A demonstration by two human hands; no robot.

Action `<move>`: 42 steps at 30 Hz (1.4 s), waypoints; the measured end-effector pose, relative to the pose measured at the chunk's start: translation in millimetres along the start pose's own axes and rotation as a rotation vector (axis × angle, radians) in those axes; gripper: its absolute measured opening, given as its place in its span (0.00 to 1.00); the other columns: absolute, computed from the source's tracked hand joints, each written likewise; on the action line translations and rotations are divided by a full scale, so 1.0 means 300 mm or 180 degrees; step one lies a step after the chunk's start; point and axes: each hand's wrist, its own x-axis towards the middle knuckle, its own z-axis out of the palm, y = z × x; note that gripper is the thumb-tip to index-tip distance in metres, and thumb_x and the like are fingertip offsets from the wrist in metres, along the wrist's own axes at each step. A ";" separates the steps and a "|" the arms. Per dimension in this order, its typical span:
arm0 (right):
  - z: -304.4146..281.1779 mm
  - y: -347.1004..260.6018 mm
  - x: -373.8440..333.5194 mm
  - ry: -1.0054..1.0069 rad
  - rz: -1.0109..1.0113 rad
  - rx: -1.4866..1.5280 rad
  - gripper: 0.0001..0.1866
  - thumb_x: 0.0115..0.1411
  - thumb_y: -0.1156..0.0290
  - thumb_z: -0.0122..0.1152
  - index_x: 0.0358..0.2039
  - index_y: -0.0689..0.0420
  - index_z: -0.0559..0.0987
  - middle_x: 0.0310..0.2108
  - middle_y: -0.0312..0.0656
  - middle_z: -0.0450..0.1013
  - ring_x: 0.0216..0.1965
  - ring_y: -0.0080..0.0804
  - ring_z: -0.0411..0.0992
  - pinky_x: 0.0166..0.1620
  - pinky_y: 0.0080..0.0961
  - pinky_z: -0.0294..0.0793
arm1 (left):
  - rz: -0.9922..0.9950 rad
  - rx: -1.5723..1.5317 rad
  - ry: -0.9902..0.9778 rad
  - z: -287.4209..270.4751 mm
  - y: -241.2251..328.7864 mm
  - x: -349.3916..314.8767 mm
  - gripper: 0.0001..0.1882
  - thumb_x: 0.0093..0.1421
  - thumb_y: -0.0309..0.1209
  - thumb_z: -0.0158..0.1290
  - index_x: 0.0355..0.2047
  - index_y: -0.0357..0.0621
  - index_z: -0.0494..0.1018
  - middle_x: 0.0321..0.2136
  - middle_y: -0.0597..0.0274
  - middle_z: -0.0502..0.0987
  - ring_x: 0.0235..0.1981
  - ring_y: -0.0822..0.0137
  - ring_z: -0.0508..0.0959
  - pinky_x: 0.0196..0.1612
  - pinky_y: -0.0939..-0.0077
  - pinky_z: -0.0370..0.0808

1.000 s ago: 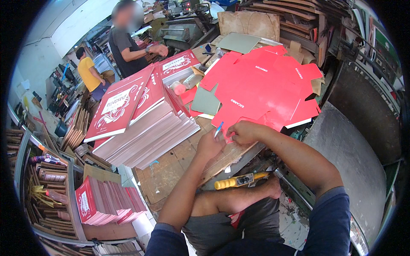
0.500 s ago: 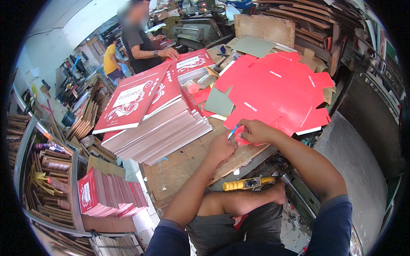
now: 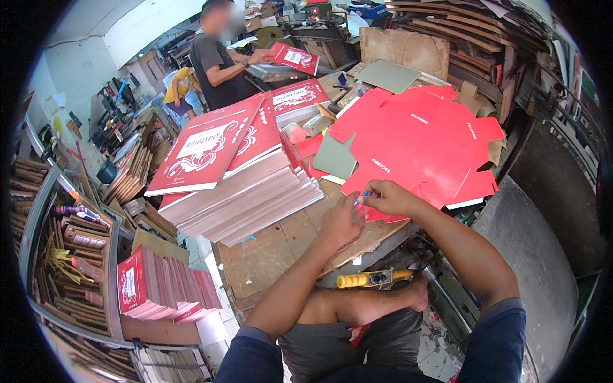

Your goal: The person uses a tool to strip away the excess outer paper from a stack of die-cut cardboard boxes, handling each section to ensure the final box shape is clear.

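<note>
Over the near edge of the wooden table, my left hand [image 3: 340,223] and my right hand [image 3: 385,199] meet with fingers pinched. Between them is a small, slim blue object [image 3: 365,193], mostly covered by the fingertips; its exact kind cannot be made out. Just beyond lies a pile of flat red die-cut card sheets [image 3: 415,143] with notched flaps. Left of my hands rises a tall stack of red-and-white printed sheets [image 3: 249,198], its top sheet [image 3: 204,147] lying askew.
A yellow-handled tool [image 3: 364,279] sits below the table edge, by my bent leg. Grey-green boards [image 3: 334,157] lie beside the red card. Across the table, a person in a dark shirt [image 3: 214,64] holds a red printed sheet [image 3: 294,57] at a machine. Shelves [image 3: 80,255] stand left.
My hands stay together, with the blue object now more covered by my fingers. The person opposite has moved a red printed sheet from the stack toward the machine. The view has shifted slightly.
</note>
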 end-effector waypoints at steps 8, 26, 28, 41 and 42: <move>-0.002 -0.013 -0.001 -0.0217 0.0135 0.1015 0.12 0.59 0.66 0.64 0.33 0.63 0.76 0.28 0.37 0.75 0.30 0.21 0.71 0.33 0.23 0.71 | 0.0152 -0.0124 0.0080 -0.002 0.011 -0.001 0.33 0.55 0.40 0.57 0.60 0.46 0.60 0.46 0.47 0.71 0.40 0.48 0.77 0.43 0.56 0.74; -0.004 -0.011 -0.011 -0.0424 -0.0077 -0.0716 0.20 0.59 0.59 0.54 0.37 0.67 0.72 0.30 0.59 0.74 0.34 0.53 0.75 0.39 0.41 0.73 | 0.0453 -0.0296 0.0381 0.008 0.004 -0.001 0.29 0.55 0.33 0.55 0.57 0.42 0.63 0.45 0.46 0.71 0.43 0.47 0.75 0.44 0.59 0.73; 0.004 0.010 -0.003 -0.0375 -0.0218 -0.0768 0.19 0.59 0.60 0.54 0.37 0.67 0.72 0.29 0.58 0.74 0.32 0.51 0.76 0.37 0.41 0.74 | 0.0289 -0.0351 0.0249 0.007 0.004 0.001 0.27 0.55 0.33 0.55 0.55 0.42 0.65 0.43 0.46 0.72 0.43 0.46 0.75 0.44 0.58 0.73; -0.013 -0.041 -0.030 -0.0601 0.0054 -0.0482 0.16 0.55 0.66 0.57 0.37 0.66 0.72 0.22 0.48 0.75 0.22 0.37 0.77 0.27 0.33 0.75 | 0.0410 -0.0323 0.0305 0.010 0.000 -0.003 0.27 0.55 0.33 0.55 0.55 0.41 0.66 0.46 0.46 0.72 0.45 0.47 0.75 0.47 0.59 0.72; -0.009 -0.020 -0.027 -0.0592 0.0063 -0.0480 0.16 0.55 0.66 0.57 0.37 0.66 0.72 0.22 0.48 0.75 0.22 0.37 0.77 0.27 0.33 0.75 | 0.0346 -0.0335 0.0246 0.010 0.002 -0.002 0.27 0.54 0.33 0.55 0.55 0.41 0.66 0.46 0.46 0.72 0.46 0.46 0.75 0.47 0.59 0.72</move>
